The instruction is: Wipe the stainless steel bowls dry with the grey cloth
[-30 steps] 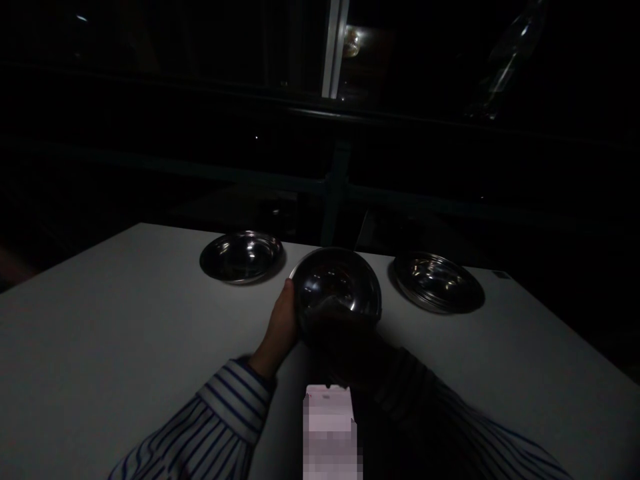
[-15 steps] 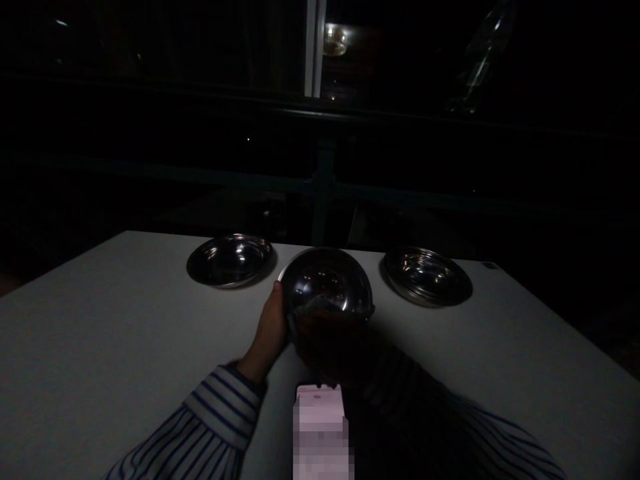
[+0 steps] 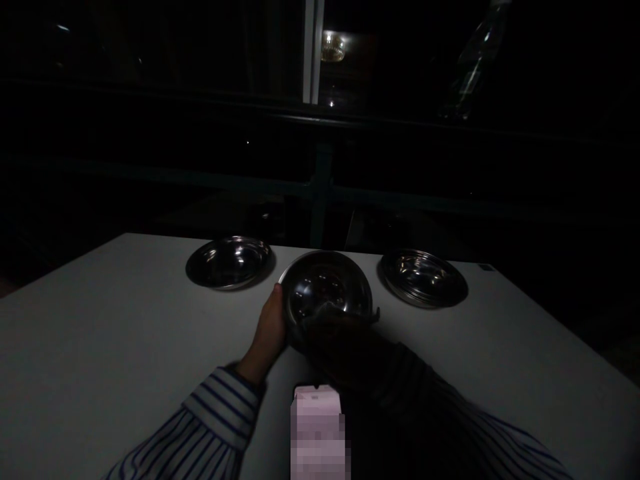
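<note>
- While you look down in very dim light, a pale rectangular object (image 3: pixel 317 427) sits nearest you at the bottom edge of the view, its lower part blurred, so you cannot tell what it is.
- Your left forearm comes in from the lower left in a white sleeve with blue stripes (image 3: pixel 210 427), lying over the pale counter (image 3: pixel 100 347).
- Your left hand (image 3: pixel 270 330) is curled against the left side of the middle steel bowl (image 3: pixel 325 293), with the thumb up at the rim and the palm pressed to the outer wall; it has hold of that bowl.
- Your right arm comes in from the lower right in a striped sleeve too, but it lies in deep shadow.
- Your right hand (image 3: pixel 337 320) is at the near edge of the same bowl, reaching over the rim; it is too dark to tell how far its fingers are open or whether they grip anything.
- That middle bowl sits near the far edge of the counter, straight ahead of you, tilted a little with its mouth toward you.
- To its left, just beside it but apart, a shallower steel dish (image 3: pixel 229 263) rests flat on the counter.
- To its right, also apart, another steel dish (image 3: pixel 424 277) rests flat; its rim looks layered, as if several are stacked.
- Beyond the counter edge everything is nearly black: a dark rail (image 3: pixel 320 190) runs across, and a bright vertical strip (image 3: pixel 311 50) stands at the top beside a small glinting light (image 3: pixel 334 47).
</note>
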The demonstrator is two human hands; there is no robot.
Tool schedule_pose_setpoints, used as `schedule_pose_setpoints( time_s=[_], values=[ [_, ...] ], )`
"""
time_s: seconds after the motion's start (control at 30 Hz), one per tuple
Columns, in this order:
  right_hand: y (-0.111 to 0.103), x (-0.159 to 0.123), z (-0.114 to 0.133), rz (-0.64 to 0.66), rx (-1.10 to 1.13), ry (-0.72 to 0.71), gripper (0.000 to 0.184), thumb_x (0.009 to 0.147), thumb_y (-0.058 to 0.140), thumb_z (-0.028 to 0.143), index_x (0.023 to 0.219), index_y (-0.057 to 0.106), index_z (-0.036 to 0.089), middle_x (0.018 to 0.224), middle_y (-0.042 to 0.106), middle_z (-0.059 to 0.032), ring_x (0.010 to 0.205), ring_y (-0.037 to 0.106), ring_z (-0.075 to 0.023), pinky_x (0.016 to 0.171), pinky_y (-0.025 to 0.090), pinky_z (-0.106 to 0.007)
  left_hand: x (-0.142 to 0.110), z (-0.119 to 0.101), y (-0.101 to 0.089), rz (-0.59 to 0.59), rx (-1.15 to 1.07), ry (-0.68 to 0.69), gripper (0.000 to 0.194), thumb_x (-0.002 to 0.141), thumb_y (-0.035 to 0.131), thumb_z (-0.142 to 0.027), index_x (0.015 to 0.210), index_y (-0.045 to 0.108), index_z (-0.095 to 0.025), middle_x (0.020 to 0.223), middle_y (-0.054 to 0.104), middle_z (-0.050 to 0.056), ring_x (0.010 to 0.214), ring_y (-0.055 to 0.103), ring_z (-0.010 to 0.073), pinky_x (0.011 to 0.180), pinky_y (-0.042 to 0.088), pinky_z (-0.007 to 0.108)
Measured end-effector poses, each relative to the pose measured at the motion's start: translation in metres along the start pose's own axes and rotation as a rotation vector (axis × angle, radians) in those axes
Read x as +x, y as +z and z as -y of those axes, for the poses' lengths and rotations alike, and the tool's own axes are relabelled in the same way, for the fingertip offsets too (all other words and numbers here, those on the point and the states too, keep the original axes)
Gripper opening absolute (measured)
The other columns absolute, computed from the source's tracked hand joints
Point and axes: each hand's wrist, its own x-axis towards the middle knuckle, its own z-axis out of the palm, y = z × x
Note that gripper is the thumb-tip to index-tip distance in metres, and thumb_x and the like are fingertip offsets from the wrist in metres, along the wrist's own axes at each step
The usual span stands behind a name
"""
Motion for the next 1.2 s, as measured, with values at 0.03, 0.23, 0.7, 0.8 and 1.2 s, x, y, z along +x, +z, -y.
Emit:
schedule_pose_setpoints(
  time_s=[0.03,0.23,0.7,0.8,1.2],
  values=[
    [0.004,-0.002,-0.002,-0.002,-0.010,-0.023,0.034,0.089,0.044,0.024,0.119,0.055,0.014,0.117,0.061,-0.0137,0.109,0.055,-0.0268,0.086,0.048,-0.047,0.000,0.000,0.000,-0.003,0.003,-0.003,0.062,0.077,0.040,-0.067,0.095,0.068,-0.014,0.096,0.071,0.011,0.103,0.060,0.0265,0.095,0.040,0.041],
    [0.009,0.011,0.000,-0.084,0.000,0.068,0.032,0.090,0.042,0.027,0.117,0.055,0.014,0.115,0.062,-0.0084,0.102,0.057,-0.0230,0.081,0.051,-0.042,-0.001,-0.003,0.000,0.000,-0.028,-0.003,0.063,0.077,0.040,-0.067,0.094,0.068,-0.013,0.097,0.071,0.011,0.108,0.057,0.0265,0.096,0.040,0.040],
    [0.004,0.026,0.002,-0.183,-0.049,0.173,0.038,0.093,0.038,0.026,0.126,0.048,0.010,0.131,0.052,-0.0079,0.118,0.045,-0.0237,0.094,0.043,-0.042,-0.009,-0.015,0.005,0.040,0.116,0.056,0.061,0.079,0.034,-0.067,0.088,0.065,-0.015,0.096,0.069,0.010,0.101,0.060,0.0243,0.095,0.039,0.037],
    [0.006,0.027,0.000,-0.191,-0.034,0.138,0.036,0.092,0.038,0.027,0.122,0.050,0.011,0.129,0.053,-0.0074,0.117,0.046,-0.0239,0.093,0.044,-0.043,-0.009,-0.015,0.004,0.034,0.119,0.044,0.062,0.079,0.034,-0.066,0.091,0.065,-0.014,0.100,0.069,0.010,0.102,0.059,0.0243,0.095,0.039,0.036],
    [0.011,-0.003,-0.012,0.001,0.040,-0.028,0.030,0.090,0.050,0.031,0.115,0.056,0.016,0.115,0.060,-0.0080,0.104,0.057,-0.0205,0.094,0.042,-0.045,-0.003,-0.002,-0.002,-0.020,0.028,-0.010,0.063,0.076,0.039,-0.069,0.085,0.068,-0.014,0.086,0.071,0.010,0.094,0.062,0.0262,0.089,0.043,0.040]
  ],
)
